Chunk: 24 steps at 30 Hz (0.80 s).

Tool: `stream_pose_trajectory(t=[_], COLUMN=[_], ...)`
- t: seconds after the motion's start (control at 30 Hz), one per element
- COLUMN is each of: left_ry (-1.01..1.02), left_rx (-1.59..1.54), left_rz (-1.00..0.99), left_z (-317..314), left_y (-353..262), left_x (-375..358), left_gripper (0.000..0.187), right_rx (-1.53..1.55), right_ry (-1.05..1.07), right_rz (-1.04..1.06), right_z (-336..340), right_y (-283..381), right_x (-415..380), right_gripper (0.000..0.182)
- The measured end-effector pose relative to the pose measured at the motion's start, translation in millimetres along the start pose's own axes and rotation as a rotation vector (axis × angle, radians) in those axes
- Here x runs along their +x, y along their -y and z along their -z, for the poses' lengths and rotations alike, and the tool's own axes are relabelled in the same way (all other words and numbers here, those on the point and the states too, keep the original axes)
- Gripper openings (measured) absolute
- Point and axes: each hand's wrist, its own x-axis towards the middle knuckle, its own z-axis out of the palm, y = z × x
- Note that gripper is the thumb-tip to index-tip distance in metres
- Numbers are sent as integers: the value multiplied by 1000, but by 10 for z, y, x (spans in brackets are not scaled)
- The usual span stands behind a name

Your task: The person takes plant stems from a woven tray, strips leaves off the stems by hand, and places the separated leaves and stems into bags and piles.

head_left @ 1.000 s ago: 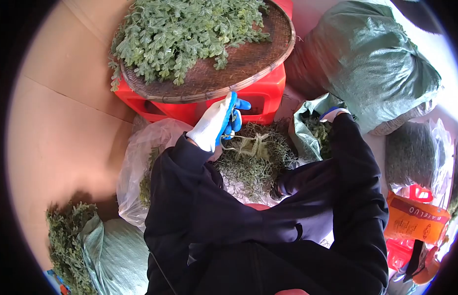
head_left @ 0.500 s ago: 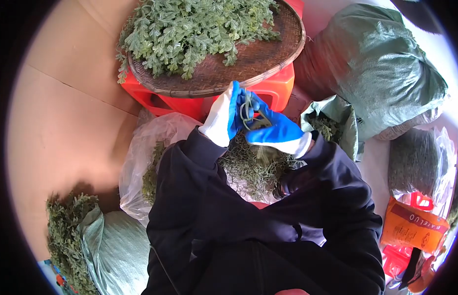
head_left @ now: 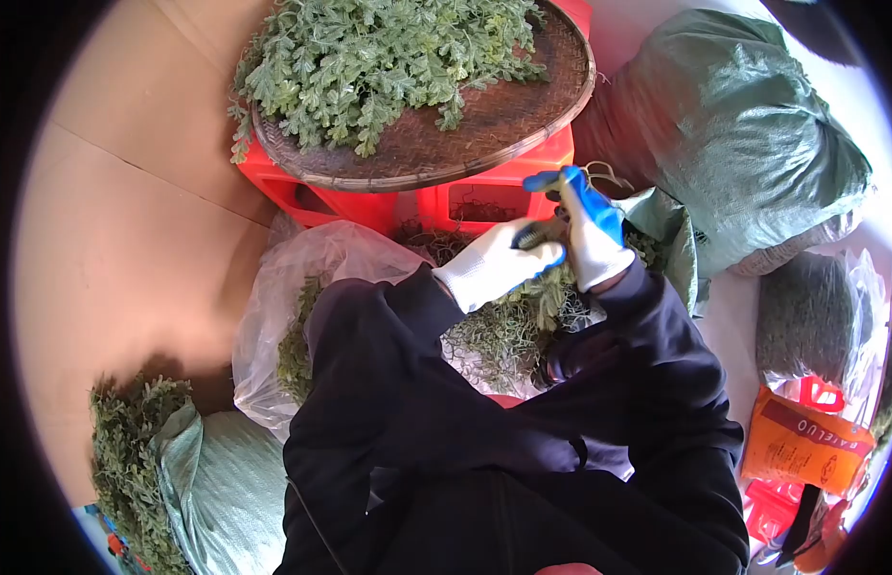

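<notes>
My left hand [head_left: 499, 266], in a white and blue work glove, is closed around a small bunch of leafy stems [head_left: 558, 287] whose green tips hang below it. Close against it, my right hand [head_left: 593, 228] in a matching glove has its fingers bent, their blue side partly showing. Thin pale curled stems [head_left: 607, 175] stick out above the right fingers. What lies between the two palms is mostly hidden. Loose thin greenery [head_left: 499, 340] is heaped under my hands.
A round woven tray [head_left: 436, 158] piled with green leafy sprigs [head_left: 369, 67] rests on red plastic stools [head_left: 508, 182]. A clear plastic bag [head_left: 274, 335] is on the left, a stuffed green sack [head_left: 743, 134] at right. Another sack [head_left: 226, 479] spills greenery at lower left.
Both hands have moved right, away from the tray's front middle. The left has turned its white back up, and leafy tips now show below it; the right has turned upright.
</notes>
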Motion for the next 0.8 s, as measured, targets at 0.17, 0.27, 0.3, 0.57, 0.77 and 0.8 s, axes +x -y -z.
stream_pose_trajectory(t=[0.17, 0.27, 0.3, 0.57, 0.77, 0.8], left_ry=[107, 163, 195, 111, 1066, 1008], left_rx=[-132, -76, -55, -169, 680, 682], left_rz=[12, 80, 112, 135, -101, -40], left_z=[40, -24, -68, -200, -472, -548], left_y=[178, 65, 23, -11, 196, 239], left_x=[73, 41, 30, 36, -377, -548], left_gripper=[22, 23, 24, 23, 38, 40], right_rx=[443, 455, 455, 483, 532, 570], right_ry=[-36, -67, -101, -217, -485, -422], right_rz=[-192, -264, -278, -209, -104, 18], right_z=[225, 149, 114, 206, 1332, 1624], right_y=[-92, 139, 185, 60, -11, 17], right_x=[126, 34, 14, 179, 591, 586], right_gripper=[26, 24, 24, 19, 29, 29])
